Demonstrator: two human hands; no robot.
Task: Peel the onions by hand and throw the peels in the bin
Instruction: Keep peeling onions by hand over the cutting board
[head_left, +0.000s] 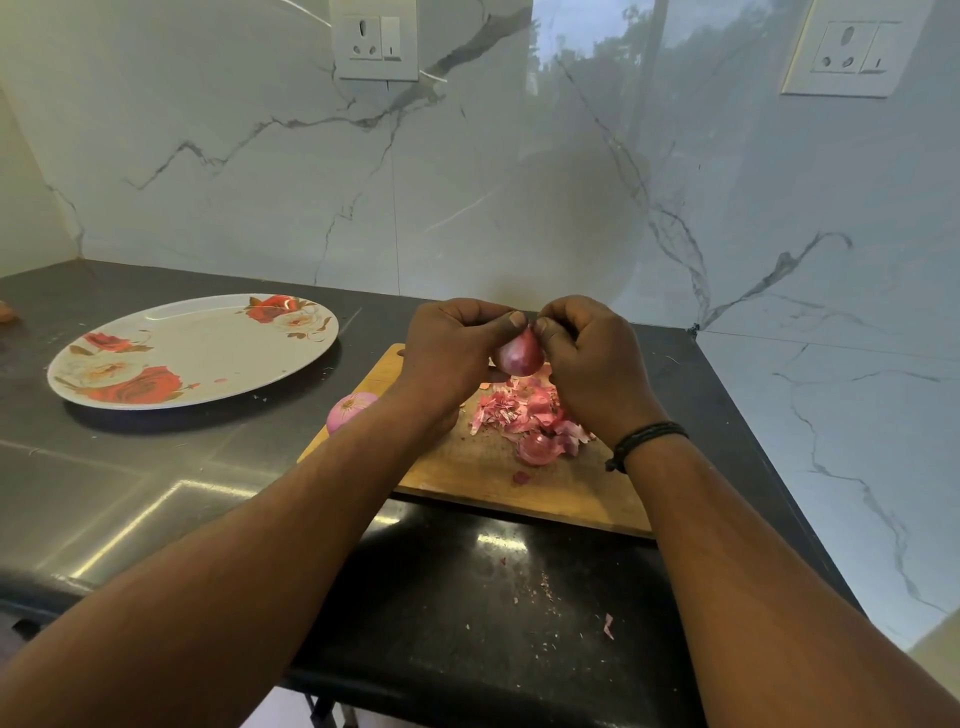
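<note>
A small red onion (518, 353) is held in the air above the wooden cutting board (467, 467). My left hand (449, 353) grips it from the left, thumb near its top. My right hand (587, 358) pinches the onion's tip with thumb and fingers. Below them a heap of pink onion peels (524, 415) lies on the board. A second onion, pale and peeled-looking (349, 409), rests at the board's left edge, partly hidden by my left forearm. No bin is in view.
A flowered white plate (192, 351) sits on the dark counter (156, 493) to the left. Marble walls with two sockets (375, 39) close off the back and right. Peel scraps (608, 623) dot the counter's front part.
</note>
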